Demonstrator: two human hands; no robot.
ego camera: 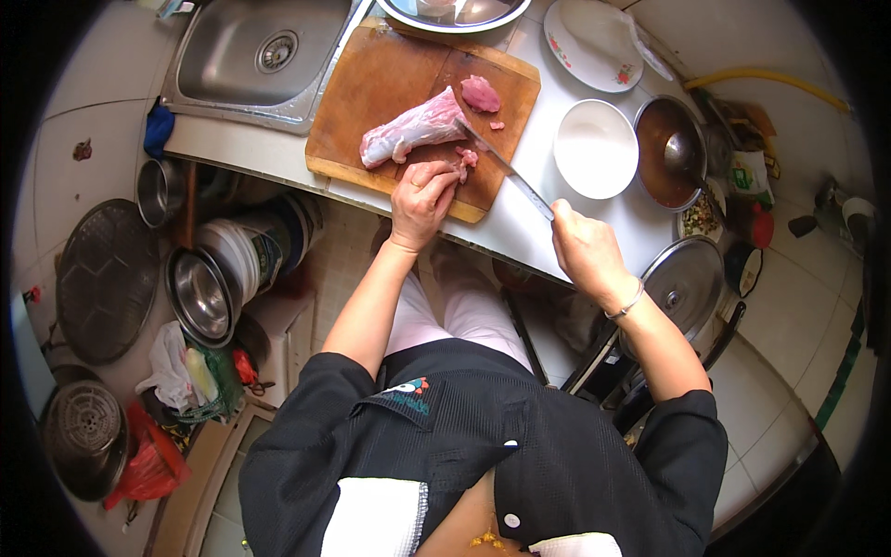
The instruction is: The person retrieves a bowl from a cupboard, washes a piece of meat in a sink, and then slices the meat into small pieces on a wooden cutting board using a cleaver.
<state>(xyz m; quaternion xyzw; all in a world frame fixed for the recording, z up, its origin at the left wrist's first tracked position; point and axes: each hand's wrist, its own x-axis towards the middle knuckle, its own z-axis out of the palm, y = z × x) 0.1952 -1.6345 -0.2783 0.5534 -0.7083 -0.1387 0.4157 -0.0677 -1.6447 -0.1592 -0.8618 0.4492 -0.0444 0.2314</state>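
A long piece of raw meat (pixel 414 131) lies slantwise on a wooden cutting board (pixel 390 66). My right hand (pixel 588 250) grips the handle end of a kitchen knife (pixel 511 174), whose tip reaches the right end of the meat. At the board's near edge, my left hand (pixel 423 202) pinches a small scrap of meat (pixel 463 167) between thumb and fingers. A thicker cut slice of meat (pixel 480 94) rests beyond the knife, with a tiny bit of meat (pixel 497 126) beside it.
A steel sink (pixel 230 63) adjoins the board at left. A metal basin (pixel 456 24) stands behind it. To the right are a white bowl (pixel 596 150), a flowered plate (pixel 592 45), a pot of brown liquid with a ladle (pixel 658 150) and a pot lid (pixel 682 285).
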